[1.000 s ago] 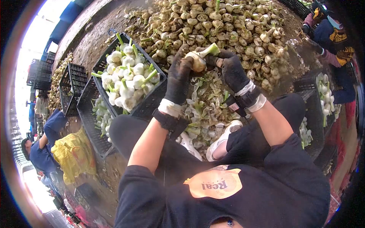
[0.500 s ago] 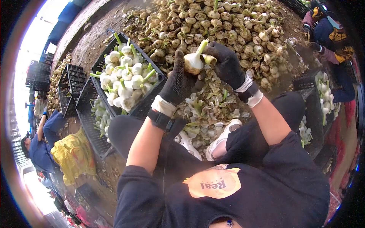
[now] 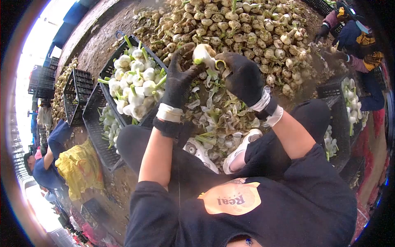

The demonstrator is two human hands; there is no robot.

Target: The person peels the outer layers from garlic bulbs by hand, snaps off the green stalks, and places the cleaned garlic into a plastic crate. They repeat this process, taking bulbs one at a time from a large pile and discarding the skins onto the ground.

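Observation:
A partly peeled garlic bulb (image 3: 203, 53) is held up in front of the big garlic pile, its cut stem end tipped down toward me. My left hand (image 3: 181, 78), in a dark glove, grips the bulb from the left between thumb and fingers. Beside it, my right hand (image 3: 242, 76), gloved too, pinches a strip of outer skin that hangs off the bulb's right side. Loose peeled skins (image 3: 218, 117) lie below both hands, between my knees.
At the left, a black crate (image 3: 117, 64) holds cleaned white garlic, with another crate (image 3: 96, 127) beside it. Unpeeled garlic (image 3: 247, 31) is heaped ahead. A crate (image 3: 341, 123) with garlic stands right. Other people (image 3: 45, 166) sit left and at the upper right. A yellow sack (image 3: 80, 168) lies left.
The bulb has turned over, from stem up to stem down, and sits slightly higher and left. Both hands have shifted with it, and skin now trails from it toward my right hand.

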